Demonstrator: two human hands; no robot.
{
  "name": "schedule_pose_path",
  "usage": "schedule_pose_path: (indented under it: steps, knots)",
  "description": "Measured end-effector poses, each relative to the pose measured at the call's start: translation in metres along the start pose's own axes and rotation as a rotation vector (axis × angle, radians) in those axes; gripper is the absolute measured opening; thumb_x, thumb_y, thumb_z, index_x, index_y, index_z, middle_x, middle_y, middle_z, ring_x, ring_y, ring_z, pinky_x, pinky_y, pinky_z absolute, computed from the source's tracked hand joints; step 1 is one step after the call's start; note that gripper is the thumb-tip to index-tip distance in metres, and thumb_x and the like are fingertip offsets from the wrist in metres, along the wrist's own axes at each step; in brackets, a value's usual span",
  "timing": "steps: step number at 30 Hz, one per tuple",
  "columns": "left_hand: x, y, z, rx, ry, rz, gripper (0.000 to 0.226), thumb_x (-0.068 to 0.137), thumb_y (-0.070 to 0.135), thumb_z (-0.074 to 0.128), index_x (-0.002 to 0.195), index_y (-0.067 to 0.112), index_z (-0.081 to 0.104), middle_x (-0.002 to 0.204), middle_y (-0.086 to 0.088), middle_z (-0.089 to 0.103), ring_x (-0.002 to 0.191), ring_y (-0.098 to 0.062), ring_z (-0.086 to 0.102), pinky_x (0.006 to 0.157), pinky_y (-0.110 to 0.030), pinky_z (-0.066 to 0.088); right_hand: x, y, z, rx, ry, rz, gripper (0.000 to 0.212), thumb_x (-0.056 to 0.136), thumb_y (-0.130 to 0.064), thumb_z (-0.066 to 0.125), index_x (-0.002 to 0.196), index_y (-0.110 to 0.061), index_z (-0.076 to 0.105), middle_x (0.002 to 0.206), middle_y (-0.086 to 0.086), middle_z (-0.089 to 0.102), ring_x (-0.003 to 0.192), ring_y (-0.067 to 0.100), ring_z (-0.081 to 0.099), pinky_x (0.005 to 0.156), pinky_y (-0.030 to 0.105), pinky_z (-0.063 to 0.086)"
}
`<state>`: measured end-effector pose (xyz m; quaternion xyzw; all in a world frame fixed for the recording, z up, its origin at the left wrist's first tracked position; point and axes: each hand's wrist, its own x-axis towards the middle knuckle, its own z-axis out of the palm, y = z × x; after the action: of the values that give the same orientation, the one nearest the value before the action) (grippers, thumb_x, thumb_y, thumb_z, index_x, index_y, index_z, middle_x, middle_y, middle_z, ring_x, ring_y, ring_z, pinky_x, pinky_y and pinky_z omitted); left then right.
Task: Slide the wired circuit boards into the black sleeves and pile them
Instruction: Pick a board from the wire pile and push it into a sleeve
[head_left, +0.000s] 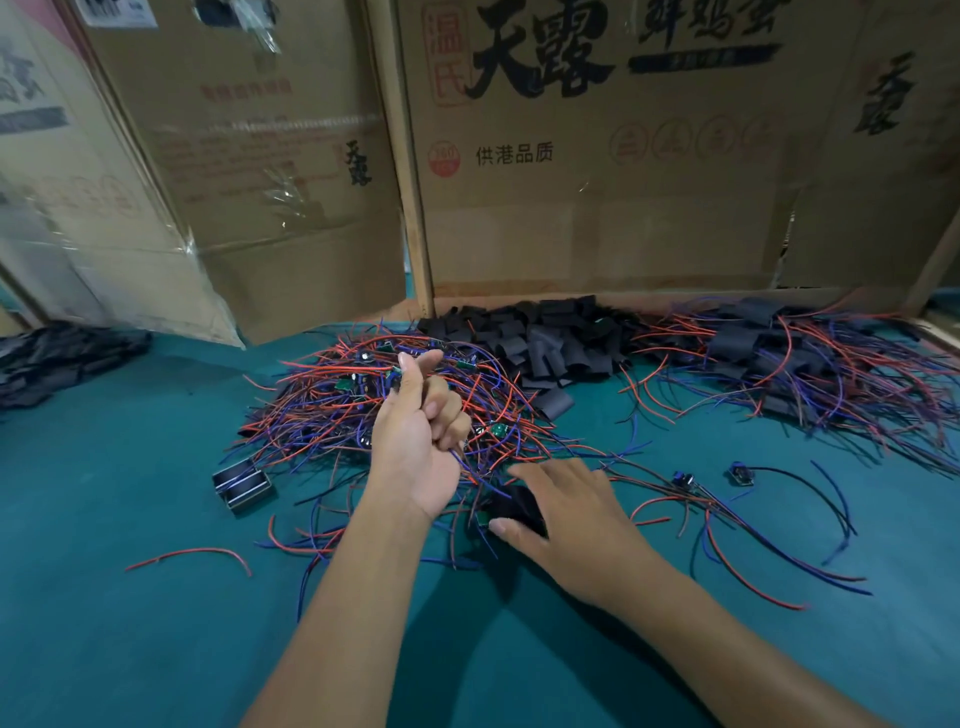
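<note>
A tangle of small green circuit boards with red and blue wires (332, 400) lies mid-table. Behind it sits a heap of empty black sleeves (545, 338). At the far right is a pile of sleeved boards with trailing wires (779, 353). My left hand (421, 436) is raised over the tangle, fingers curled, pinching wires that run down toward a black sleeve (514, 506) with a green board edge showing at its left end. My right hand (566, 519) lies over that sleeve, thumb and fingers around it.
Cardboard boxes (597, 182) wall off the back of the teal table (156, 623). Two loose wired boards (737, 475) lie to the right. A small black-and-white open box (241, 483) sits at the left, and more black sleeves (62, 358) at the far left.
</note>
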<state>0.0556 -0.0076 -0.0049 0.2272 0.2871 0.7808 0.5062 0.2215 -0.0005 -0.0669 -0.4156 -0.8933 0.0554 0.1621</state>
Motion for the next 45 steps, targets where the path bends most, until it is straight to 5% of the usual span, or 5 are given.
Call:
schedule_pose_path:
  steps: [11,19,26,36,45]
  knots:
    - [-0.007,0.002,0.001,-0.299,-0.194,-0.138,0.037,0.104,0.042,0.037,0.088,0.016,0.056,0.051,0.008,0.026,0.045,-0.008,0.009,0.034,-0.020,0.016,-0.002,0.010,-0.014,0.531,0.206,0.086,0.053,0.083,-0.041,0.072,0.131,-0.031,0.049,0.114,-0.009,0.052,0.099,-0.002,0.050,0.089,0.016,0.039]
    - [-0.025,-0.021,0.020,-0.247,-0.360,-0.344,0.035,0.102,0.044,0.039,0.089,0.015,0.055,0.055,0.008,0.018,0.042,-0.007,0.012,0.034,-0.017,0.016,-0.001,-0.004,-0.035,1.848,-0.015,0.232,0.034,0.088,-0.010,0.056,0.119,0.003,0.058,0.099,0.016,0.067,0.085,0.023,0.065,0.069,0.030,0.053]
    - [-0.029,-0.028,0.023,-0.141,-0.409,-0.423,0.034,0.100,0.045,0.045,0.088,0.015,0.059,0.055,0.008,0.017,0.043,-0.007,0.011,0.034,-0.018,0.015,-0.002,0.003,-0.037,1.876,-0.128,0.325,0.035,0.087,-0.031,0.059,0.106,-0.001,0.062,0.091,0.019,0.068,0.075,0.022,0.067,0.071,0.031,0.058]
    - [-0.020,-0.001,0.015,-0.394,-0.337,-0.315,0.034,0.102,0.041,0.041,0.087,0.014,0.055,0.055,0.008,0.017,0.043,-0.008,0.012,0.034,-0.025,0.017,-0.005,0.020,-0.039,1.933,-0.255,0.251,0.047,0.084,-0.006,0.060,0.121,0.022,0.050,0.121,0.027,0.058,0.108,0.029,0.060,0.092,0.029,0.053]
    - [-0.021,0.007,0.010,-0.690,-0.375,-0.398,0.037,0.106,0.038,0.040,0.091,0.007,0.052,0.056,0.006,0.020,0.045,-0.009,0.015,0.039,-0.021,0.009,-0.016,0.029,-0.043,1.317,-0.365,0.050,0.037,0.084,0.001,0.070,0.118,-0.010,0.062,0.116,0.017,0.067,0.104,0.021,0.062,0.102,0.034,0.044]
